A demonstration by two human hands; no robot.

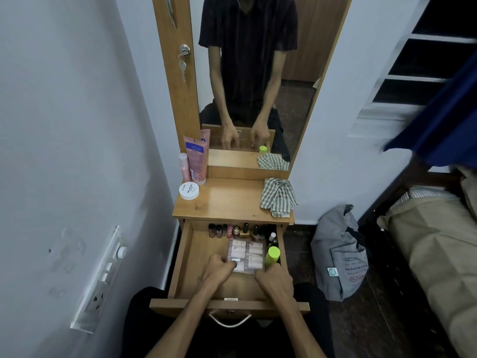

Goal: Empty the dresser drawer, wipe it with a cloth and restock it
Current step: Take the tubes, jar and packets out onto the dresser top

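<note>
The wooden dresser drawer (184, 257) is pulled out below the dresser top (229, 202). Inside lies a clear pack of small pink and white pieces (247, 254), with a row of nail polish bottles (240, 230) along the back and a green-capped bottle (273, 255) at the right. My left hand (219, 271) pinches the pack's near left edge. My right hand (275, 279) grips the pack's near right corner. A checked cloth (278, 196) lies crumpled on the dresser top at the right.
On the dresser top's left stand a pink tube (196, 157), a slim pink bottle (184, 167) and a white round jar (189, 190). A mirror (258, 73) rises behind. A grey bag (338, 254) sits on the floor at the right, a bed (433, 241) beyond it. A switch panel (100, 280) is on the left wall.
</note>
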